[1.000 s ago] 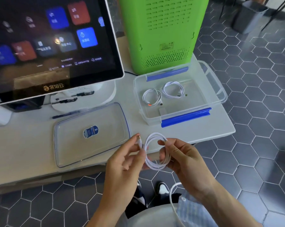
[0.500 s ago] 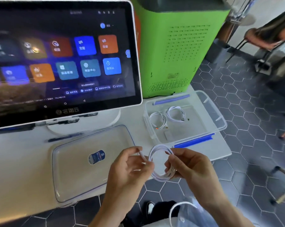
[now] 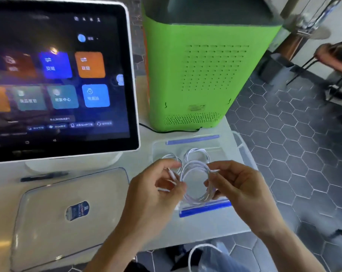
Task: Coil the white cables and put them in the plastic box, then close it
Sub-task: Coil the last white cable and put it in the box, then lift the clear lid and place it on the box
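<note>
Both my hands hold a coiled white cable [image 3: 193, 197] above the near edge of the open clear plastic box [image 3: 242, 152]. My left hand [image 3: 152, 195] pinches the cable's loose end with its plug, and my right hand [image 3: 238, 185] grips the loop's right side. Inside the box lie two more coiled white cables, one on the left [image 3: 171, 156] and one on the right [image 3: 197, 154], both partly hidden by my hands. The box's blue front clip [image 3: 203, 210] shows under the coil. Its clear lid [image 3: 48, 214] with a blue label lies flat on the table to the left.
A large touchscreen terminal [image 3: 58, 79] stands at the back left, a pen [image 3: 44, 176] in front of its base. A green perforated machine [image 3: 201, 71] stands behind the box. The white table [image 3: 215, 226] ends just right of the box. Another white cable [image 3: 193, 252] hangs at my lap.
My hands have carried the coiled cable forward from over the table's near edge to over the box. The view tilted up and closer.
</note>
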